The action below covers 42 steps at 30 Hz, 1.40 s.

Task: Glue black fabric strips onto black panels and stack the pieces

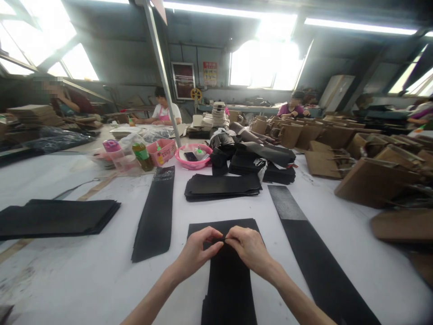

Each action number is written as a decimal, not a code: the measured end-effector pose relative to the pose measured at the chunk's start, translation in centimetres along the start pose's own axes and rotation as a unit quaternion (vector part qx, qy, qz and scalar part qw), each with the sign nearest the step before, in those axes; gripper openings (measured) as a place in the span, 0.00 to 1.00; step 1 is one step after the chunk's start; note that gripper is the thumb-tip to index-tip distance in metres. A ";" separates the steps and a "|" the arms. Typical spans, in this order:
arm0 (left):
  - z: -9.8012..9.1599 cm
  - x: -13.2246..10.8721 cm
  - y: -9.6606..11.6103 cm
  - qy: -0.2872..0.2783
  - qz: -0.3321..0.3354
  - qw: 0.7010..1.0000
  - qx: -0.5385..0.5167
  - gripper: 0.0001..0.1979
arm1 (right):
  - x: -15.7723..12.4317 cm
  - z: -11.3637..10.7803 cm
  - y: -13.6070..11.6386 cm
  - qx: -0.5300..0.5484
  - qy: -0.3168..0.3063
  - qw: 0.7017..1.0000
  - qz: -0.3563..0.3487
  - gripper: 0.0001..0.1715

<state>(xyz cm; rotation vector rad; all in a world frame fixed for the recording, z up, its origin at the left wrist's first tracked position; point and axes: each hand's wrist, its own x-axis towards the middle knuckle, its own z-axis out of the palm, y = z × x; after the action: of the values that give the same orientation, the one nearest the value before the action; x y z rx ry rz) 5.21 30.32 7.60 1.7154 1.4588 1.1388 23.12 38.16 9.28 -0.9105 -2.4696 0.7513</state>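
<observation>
In the middle of the near table, my left hand (198, 246) and my right hand (248, 248) meet almost fingertip to fingertip. Thumb and forefinger of each are closed in a pinch on a thin dark edge, which looks like the top edge of the black strip (232, 293) running down toward me. Behind and under the fingers lies a wider black sheet (237, 223), partly covered by both hands. To the left a stack of black strips (154, 216) lies lengthwise. On the right rests a long black strip (321, 257) with a greyish, shiny far end.
Black stacks lie at far left (57, 216) and beyond my hands (221, 186). Farther back are a tied black bundle (260, 162), a pink basin (192, 155) with a phone, and a green-labelled bottle (142, 155). Brown bags (379, 180) crowd the right. Several people work behind.
</observation>
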 end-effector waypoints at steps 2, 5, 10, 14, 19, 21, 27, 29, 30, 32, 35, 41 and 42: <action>0.1 0.0 0.1 0.005 -0.006 1.000 0.002 0.07 | -0.2 0.0 -0.3 -0.002 0.004 1.000 0.003 0.08; 0.0 0.0 0.4 0.001 -0.003 1.000 0.014 0.09 | -0.7 -0.6 -0.4 0.013 0.002 1.000 0.023 0.09; -0.7 0.0 0.3 -0.007 -0.010 1.000 0.026 0.10 | -1.6 -2.5 1.2 0.055 -0.012 0.997 0.052 0.09; -0.7 0.1 -0.2 -0.011 -0.021 1.000 0.019 0.12 | -2.2 -3.3 3.1 0.111 -0.018 0.991 0.066 0.09; -0.6 0.2 -0.4 -0.001 -0.033 0.999 0.021 0.14 | -2.4 -4.3 4.8 0.168 0.039 0.979 0.111 0.11; -0.6 0.3 -0.4 -0.003 -0.036 0.999 0.019 0.14 | -2.2 -4.5 4.6 0.169 0.057 0.977 0.114 0.13; -0.2 0.3 0.3 -0.003 -0.016 0.999 0.029 0.13 | -1.3 -2.7 1.5 0.101 -0.009 0.995 0.023 0.11; -0.2 0.3 0.6 0.000 -0.011 0.999 0.038 0.12 | -1.0 -1.9 0.6 0.072 -0.027 0.997 0.005 0.08; -0.2 0.3 0.8 0.002 -0.009 0.999 0.043 0.11 | -0.8 -1.7 0.3 0.059 -0.030 0.998 0.000 0.08; -0.5 0.5 1.0 0.007 -0.009 0.999 0.053 0.10 | -0.7 -1.4 -0.1 0.036 -0.029 0.999 -0.008 0.09; -1.4 0.6 0.6 0.018 -0.021 0.998 0.057 0.12 | -0.7 -1.6 0.0 0.010 -0.015 1.000 -0.015 0.09; -2.2 0.1 -3.7 0.016 -0.085 0.986 -0.145 0.17 | -0.1 -5.9 0.2 0.011 0.041 0.999 0.009 0.14; -1.9 0.0 -4.5 0.004 -0.084 0.981 -0.176 0.25 | 0.2 -7.4 -0.2 0.012 0.051 0.999 -0.005 0.14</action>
<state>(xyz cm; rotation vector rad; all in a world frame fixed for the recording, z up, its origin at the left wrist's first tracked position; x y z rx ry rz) 1.51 31.14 4.57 1.3201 1.2884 1.2283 26.85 40.70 15.16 -0.9044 -2.3702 0.7121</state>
